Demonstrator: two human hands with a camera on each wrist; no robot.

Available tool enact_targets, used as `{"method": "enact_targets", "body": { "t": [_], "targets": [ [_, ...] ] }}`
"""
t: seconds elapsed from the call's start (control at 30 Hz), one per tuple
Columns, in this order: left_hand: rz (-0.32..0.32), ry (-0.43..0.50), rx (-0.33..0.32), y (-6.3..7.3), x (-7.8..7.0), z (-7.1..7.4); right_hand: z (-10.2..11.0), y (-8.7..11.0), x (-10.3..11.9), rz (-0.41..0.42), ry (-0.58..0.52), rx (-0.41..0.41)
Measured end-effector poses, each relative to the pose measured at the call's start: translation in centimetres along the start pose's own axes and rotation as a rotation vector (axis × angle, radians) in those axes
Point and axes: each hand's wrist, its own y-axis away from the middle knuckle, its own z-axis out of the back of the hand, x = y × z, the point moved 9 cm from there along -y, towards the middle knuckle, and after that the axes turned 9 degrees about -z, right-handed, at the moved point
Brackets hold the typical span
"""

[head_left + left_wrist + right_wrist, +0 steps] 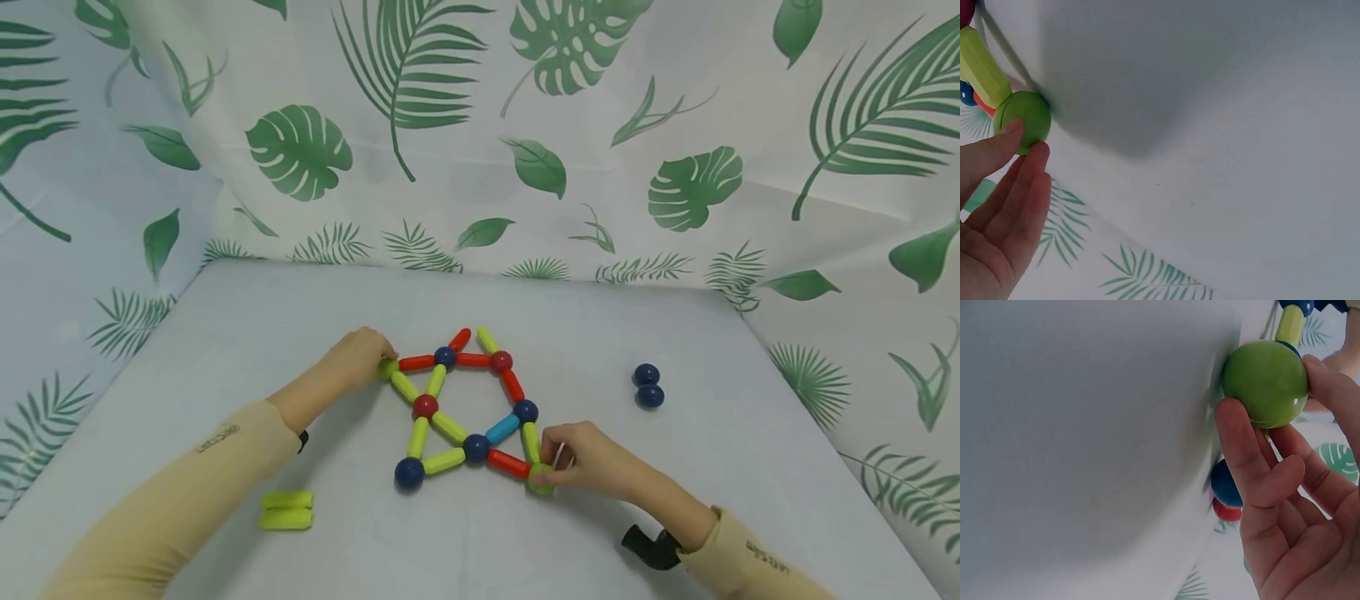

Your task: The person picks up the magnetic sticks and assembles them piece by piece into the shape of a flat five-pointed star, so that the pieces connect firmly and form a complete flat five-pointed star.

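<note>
A flat frame of coloured rods and balls lies on the white table, a ring with triangles on its sides. My left hand pinches a green ball at the frame's far left corner, thumb against fingers. At the near right corner, my right hand grips another green ball, where a yellow-green rod and a red rod meet. Along the far side, a short red rod and a yellow-green rod point outward, their tips apart. A dark blue ball forms the near left corner.
Two loose dark blue balls sit together on the right of the table. A pair of yellow-green rods lies side by side at the near left. A leaf-patterned cloth rises behind the table.
</note>
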Motion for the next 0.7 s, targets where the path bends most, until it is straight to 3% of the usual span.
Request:
{"method": "enact_targets", "body": {
  "t": [0.3, 0.57, 0.7],
  "targets": [
    [0.033, 0.013, 0.013, -0.1, 0.4, -0.2, -0.4, 0.0, 0.2, 0.019, -0.018, -0.003],
    [-0.032, -0.014, 0.029, -0.2, 0.0, -0.2, -0.1, 0.3, 0.4, 0.052, -0.01, -0.005],
    [-0.043, -0.015, 0.012, -0.5, -0.1, -0.2, 1.5, 0.7, -0.3, 0.056, 0.028, -0.084]
  ]
}}
